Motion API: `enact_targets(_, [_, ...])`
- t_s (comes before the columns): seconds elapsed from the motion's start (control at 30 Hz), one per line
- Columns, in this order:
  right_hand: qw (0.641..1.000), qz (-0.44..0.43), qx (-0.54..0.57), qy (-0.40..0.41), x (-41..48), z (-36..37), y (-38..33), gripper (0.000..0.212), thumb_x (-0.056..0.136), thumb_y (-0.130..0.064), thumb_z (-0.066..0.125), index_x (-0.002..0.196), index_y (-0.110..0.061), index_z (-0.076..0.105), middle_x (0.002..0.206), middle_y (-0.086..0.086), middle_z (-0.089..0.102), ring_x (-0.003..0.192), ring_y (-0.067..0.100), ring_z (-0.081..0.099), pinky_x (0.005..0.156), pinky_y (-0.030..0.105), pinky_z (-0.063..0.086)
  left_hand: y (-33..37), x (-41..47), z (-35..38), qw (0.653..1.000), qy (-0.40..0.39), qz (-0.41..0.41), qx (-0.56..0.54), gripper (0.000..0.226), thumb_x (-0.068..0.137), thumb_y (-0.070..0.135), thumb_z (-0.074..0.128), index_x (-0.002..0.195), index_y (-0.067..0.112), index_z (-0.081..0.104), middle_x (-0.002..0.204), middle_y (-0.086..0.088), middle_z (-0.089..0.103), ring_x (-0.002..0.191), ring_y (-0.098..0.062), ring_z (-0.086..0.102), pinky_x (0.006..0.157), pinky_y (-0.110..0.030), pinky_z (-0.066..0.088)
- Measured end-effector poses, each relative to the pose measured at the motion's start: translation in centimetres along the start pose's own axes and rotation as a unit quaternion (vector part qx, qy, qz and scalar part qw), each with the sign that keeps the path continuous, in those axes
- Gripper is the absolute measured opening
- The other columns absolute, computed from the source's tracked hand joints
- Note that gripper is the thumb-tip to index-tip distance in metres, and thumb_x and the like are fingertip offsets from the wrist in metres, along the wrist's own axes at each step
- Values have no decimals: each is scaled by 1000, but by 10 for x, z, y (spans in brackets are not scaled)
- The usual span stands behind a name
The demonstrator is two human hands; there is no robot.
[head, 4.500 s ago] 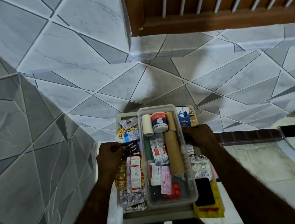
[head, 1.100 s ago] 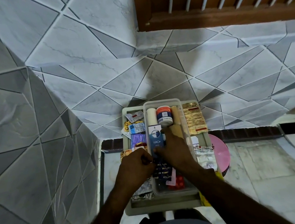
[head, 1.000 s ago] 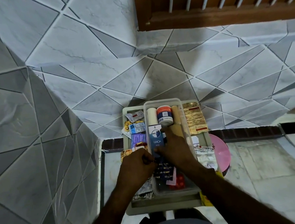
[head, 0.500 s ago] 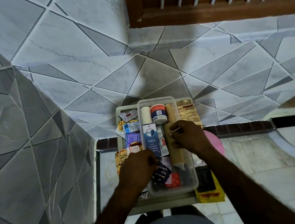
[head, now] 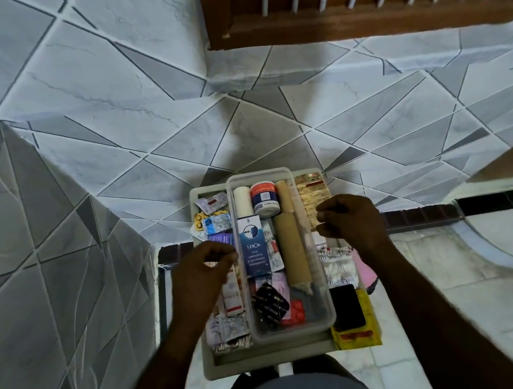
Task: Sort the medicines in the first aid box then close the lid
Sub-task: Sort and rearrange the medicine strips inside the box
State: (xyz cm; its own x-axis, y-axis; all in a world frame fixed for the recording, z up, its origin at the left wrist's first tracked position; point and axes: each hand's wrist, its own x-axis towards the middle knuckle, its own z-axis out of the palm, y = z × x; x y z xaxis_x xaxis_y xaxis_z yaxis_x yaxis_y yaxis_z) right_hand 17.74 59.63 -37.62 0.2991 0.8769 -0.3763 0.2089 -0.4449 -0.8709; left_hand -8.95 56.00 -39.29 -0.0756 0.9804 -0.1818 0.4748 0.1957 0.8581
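The grey first aid box (head: pixel 269 359) stands open below me, with no lid in sight. A clear inner tray (head: pixel 293 332) sits in its middle, holding a blue carton (head: pixel 253 246), a white jar (head: pixel 264 200), a white tape roll (head: pixel 242 201), a brown bandage roll (head: pixel 293 251), a black blister strip (head: pixel 270 304) and red pills (head: pixel 297 312). Blister packs (head: pixel 228 328) fill the left side and gold strips (head: pixel 315 193) lie at the far right. My left hand (head: pixel 199 279) hovers over the left packs with curled, empty fingers. My right hand (head: pixel 348 218) hovers over the right side, fingers pinched, holding nothing.
A yellow packet (head: pixel 356 334) with a black pad on it lies at the box's near right corner. A pink object (head: pixel 366 274) shows beyond the box's right side. Tiled walls close in at left and behind, and a wooden window frame (head: pixel 357 23) is above.
My left hand has let go of the black blister strip, which now lies in the tray. Both hands have drawn outward, left hand to the left, right hand to the right.
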Motion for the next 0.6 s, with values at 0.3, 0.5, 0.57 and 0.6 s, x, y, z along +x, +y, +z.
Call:
enact_targets(0.3, [987,72,-134,53,-2,-44,66,10,80,-8,72,79,-16,68,89,17,73,70,25,66,78,44,58,-47,7,-19,996,26,-73,50,12,86,15,70,89,26,67,89,3,69,83,-17,67,73,-32,52])
enact_targets(0.5, [949,-9,-312,-39,-3,-39,80,58,70,-28,85,122,-23,61,109,3,62,97,17,58,72,19,39,-54,0,-7,991,17,-84,104,28,77,29,79,101,23,66,96,0,66,80,-15,65,74,-37,54])
enact_targets(0.57, [938,-4,-338,-69,2,-35,85,72,66,-30,87,130,-25,54,119,9,59,106,22,57,80,24,39,-54,-2,-1,985,5,-103,137,45,72,39,82,108,22,63,102,-2,63,88,-20,64,80,-43,55])
enact_targets(0.6, [935,-3,-345,-79,4,-33,86,75,64,-30,88,130,-25,52,120,10,58,105,23,57,80,26,42,-54,-4,2,982,2,-112,150,52,69,43,83,112,22,61,106,-3,61,91,-20,63,82,-42,54])
